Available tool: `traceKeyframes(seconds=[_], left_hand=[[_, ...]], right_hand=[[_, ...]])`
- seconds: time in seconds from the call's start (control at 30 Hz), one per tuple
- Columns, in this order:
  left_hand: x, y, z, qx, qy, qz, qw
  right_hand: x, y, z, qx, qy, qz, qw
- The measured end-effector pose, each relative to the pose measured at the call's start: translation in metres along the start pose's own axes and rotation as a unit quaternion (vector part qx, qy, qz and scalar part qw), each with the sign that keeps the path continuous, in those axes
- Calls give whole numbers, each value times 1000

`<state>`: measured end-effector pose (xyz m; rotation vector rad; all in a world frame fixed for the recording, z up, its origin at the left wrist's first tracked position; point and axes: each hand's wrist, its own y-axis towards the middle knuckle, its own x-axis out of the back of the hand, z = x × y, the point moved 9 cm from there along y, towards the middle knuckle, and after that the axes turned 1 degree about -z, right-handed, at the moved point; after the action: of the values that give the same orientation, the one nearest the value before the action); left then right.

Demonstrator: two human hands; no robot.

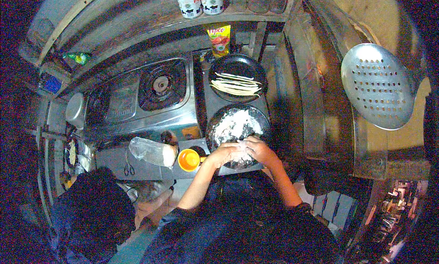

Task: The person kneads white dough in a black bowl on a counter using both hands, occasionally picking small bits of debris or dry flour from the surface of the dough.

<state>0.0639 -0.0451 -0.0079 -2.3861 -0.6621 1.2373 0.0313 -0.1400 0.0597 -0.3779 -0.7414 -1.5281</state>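
Observation:
Both of my hands meet over the near half of a dark round tray (267,121) spread with white flour (236,121). The fingertips of my left hand (225,153) touch those of my right hand (258,150), and whatever may lie between them is hidden. Behind this tray, a dark round plate (237,62) carries several pale dough strips (236,87) laid side by side. An orange mug (189,160) stands just left of my left hand. Further left lies a clear plastic bag (151,151) with white powder at one end.
A gas stove (161,84) occupies the back left, with scissors (129,168) near the counter's front edge. A yellow sauce pouch (220,41) stands behind the plate. Cans (189,5) line the shelf above. A perforated metal skimmer (377,87) hangs at right. Another person (92,216) is at lower left.

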Motion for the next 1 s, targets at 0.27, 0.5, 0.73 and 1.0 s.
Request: traceKeyframes(seconds=[0.27, 0.5, 0.73, 1.0], left_hand=[[-10, -7, 3, -27, -109, 17, 994], [-8, -16, -22, -151, 218, -182, 947], [5, -24, -30, -211, 332, -248, 885], [-23, -31, -33, -291, 586, -209, 727]], right_hand=[[-11, -3, -8, -55, 49, -10, 997], [-20, -24, -46, -229, 200, -105, 947], [-21, -21, -24, -260, 311, -45, 913], [-14, -22, -32, -160, -2, -57, 985]])
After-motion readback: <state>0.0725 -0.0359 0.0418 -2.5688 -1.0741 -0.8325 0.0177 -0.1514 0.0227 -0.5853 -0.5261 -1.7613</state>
